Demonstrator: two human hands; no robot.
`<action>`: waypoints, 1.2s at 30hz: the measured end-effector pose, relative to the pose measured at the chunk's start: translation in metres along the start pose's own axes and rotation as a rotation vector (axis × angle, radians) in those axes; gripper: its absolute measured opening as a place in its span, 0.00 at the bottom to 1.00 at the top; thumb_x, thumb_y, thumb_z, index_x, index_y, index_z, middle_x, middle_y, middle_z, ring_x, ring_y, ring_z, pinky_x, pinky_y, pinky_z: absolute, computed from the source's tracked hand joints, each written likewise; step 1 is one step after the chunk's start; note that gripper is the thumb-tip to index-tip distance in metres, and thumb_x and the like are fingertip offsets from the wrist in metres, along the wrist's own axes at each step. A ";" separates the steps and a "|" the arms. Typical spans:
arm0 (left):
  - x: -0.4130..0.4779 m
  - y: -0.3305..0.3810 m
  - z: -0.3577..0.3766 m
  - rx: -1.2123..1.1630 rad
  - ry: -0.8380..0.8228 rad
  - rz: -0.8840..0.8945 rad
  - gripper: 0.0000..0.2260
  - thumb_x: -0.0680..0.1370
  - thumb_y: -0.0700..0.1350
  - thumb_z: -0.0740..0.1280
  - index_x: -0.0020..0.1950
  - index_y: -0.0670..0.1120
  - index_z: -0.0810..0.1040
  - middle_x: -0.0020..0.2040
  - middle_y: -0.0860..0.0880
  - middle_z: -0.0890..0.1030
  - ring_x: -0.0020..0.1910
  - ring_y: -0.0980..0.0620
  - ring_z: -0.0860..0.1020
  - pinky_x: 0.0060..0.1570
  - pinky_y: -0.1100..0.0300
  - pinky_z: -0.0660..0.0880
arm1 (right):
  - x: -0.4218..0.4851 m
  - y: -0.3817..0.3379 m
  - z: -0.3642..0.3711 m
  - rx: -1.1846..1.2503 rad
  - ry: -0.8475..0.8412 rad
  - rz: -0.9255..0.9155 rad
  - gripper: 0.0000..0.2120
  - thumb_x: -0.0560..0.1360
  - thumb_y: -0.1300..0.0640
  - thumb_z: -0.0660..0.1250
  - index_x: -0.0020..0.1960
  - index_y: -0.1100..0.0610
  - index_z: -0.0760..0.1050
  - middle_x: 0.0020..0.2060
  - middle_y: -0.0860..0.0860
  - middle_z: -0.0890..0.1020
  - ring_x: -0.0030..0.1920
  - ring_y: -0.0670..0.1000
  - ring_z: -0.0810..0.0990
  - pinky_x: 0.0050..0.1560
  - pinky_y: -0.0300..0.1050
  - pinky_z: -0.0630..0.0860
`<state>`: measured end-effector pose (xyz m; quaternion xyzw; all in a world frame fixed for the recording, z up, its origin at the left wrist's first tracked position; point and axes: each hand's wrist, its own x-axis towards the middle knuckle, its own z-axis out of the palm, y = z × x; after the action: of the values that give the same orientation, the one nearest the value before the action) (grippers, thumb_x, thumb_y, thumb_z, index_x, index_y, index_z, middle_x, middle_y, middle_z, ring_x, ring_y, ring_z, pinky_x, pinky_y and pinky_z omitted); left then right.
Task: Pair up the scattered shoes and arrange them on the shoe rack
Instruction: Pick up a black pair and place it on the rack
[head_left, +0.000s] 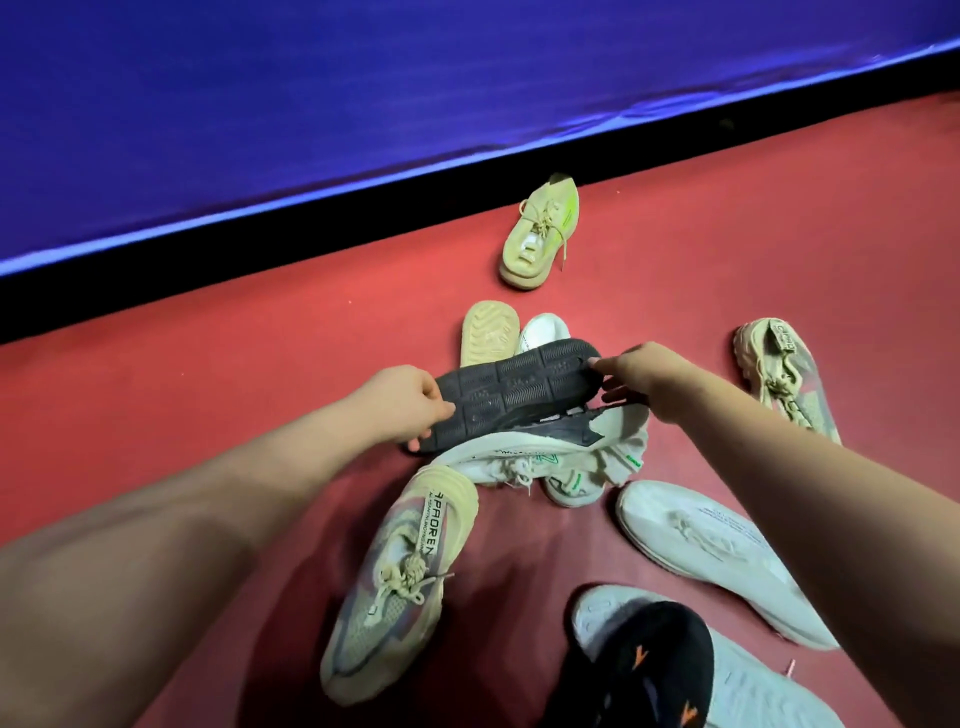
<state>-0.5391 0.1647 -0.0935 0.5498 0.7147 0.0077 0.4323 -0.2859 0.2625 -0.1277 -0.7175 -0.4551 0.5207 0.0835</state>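
Black-and-orange shoe (639, 670) sits closest on the red floor (208, 415); beyond it, left hand (410, 400) and right hand (641, 379) both grip a dark sneaker (519, 395), sole up.

Bare left forearm (234, 493) and right forearm (805, 467) taper to the wrists, ending in bare left hand (410, 400) and right hand (644, 379).

Counted about eleven shoes: two beige-pink sneakers (395, 582), one yellow-green sneaker (540, 234), one tan upturned sole (488, 332), one black shoe (514, 395), one black-orange shoe (639, 670), roughly five whitish shoes (717, 551); pile hid exact number.
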 end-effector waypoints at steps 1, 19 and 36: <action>0.001 0.000 -0.002 0.017 0.003 0.003 0.07 0.78 0.46 0.63 0.43 0.44 0.75 0.32 0.49 0.77 0.25 0.53 0.76 0.25 0.68 0.69 | 0.000 -0.002 0.001 0.023 -0.011 0.006 0.19 0.74 0.55 0.70 0.54 0.71 0.75 0.43 0.61 0.80 0.35 0.57 0.79 0.42 0.50 0.82; 0.014 -0.010 -0.017 -0.052 0.087 -0.014 0.08 0.79 0.46 0.62 0.45 0.42 0.76 0.33 0.47 0.78 0.26 0.51 0.77 0.27 0.62 0.68 | -0.091 -0.103 -0.019 -0.025 0.292 -0.989 0.16 0.59 0.61 0.77 0.45 0.56 0.77 0.37 0.48 0.76 0.35 0.43 0.71 0.37 0.35 0.69; 0.026 0.006 0.000 -0.100 0.002 -0.048 0.08 0.79 0.45 0.60 0.43 0.43 0.73 0.33 0.47 0.77 0.26 0.50 0.75 0.25 0.63 0.65 | -0.034 0.019 -0.058 -0.868 -0.123 -0.276 0.14 0.74 0.54 0.67 0.30 0.57 0.77 0.26 0.53 0.81 0.22 0.45 0.74 0.35 0.37 0.74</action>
<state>-0.5344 0.1879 -0.1068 0.5102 0.7268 0.0335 0.4586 -0.2286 0.2468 -0.0907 -0.5864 -0.7265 0.3078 -0.1834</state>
